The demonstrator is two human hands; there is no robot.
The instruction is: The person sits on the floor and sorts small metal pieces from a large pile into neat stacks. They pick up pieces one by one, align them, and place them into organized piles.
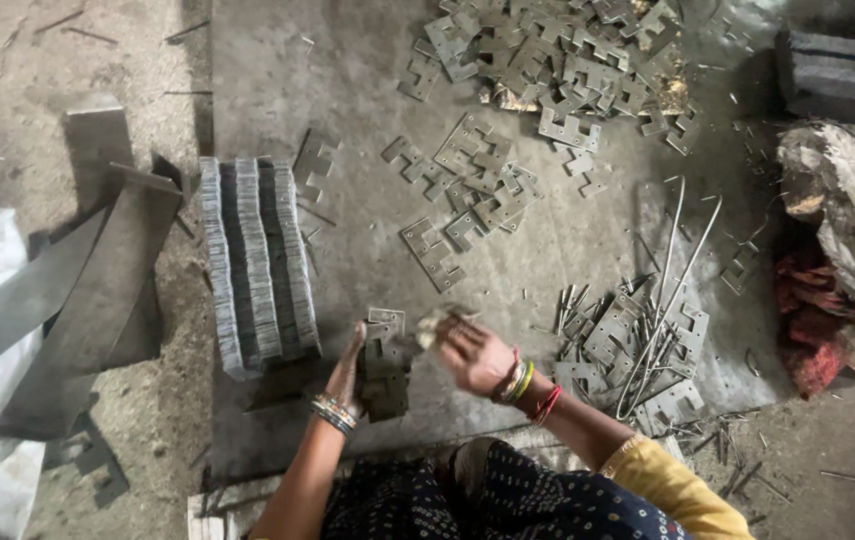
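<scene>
My left hand point(349, 372) presses flat against the left side of a short upright stack of notched metal plates point(386, 365) on the concrete floor. My right hand point(468, 350) hovers just right of the stack's top, blurred, fingers curled; I cannot tell whether it holds a plate. Both wrists carry bangles. A long row of the same plates stacked on edge point(258, 262) stands to the left of my left hand.
Loose notched plates lie scattered ahead point(468, 195) and in a big heap at the top point(558, 55). More plates and thin metal rods point(663, 310) lie at right. Bent metal sheets point(88, 290) lean at left. A sack bundle point(843, 210) sits far right.
</scene>
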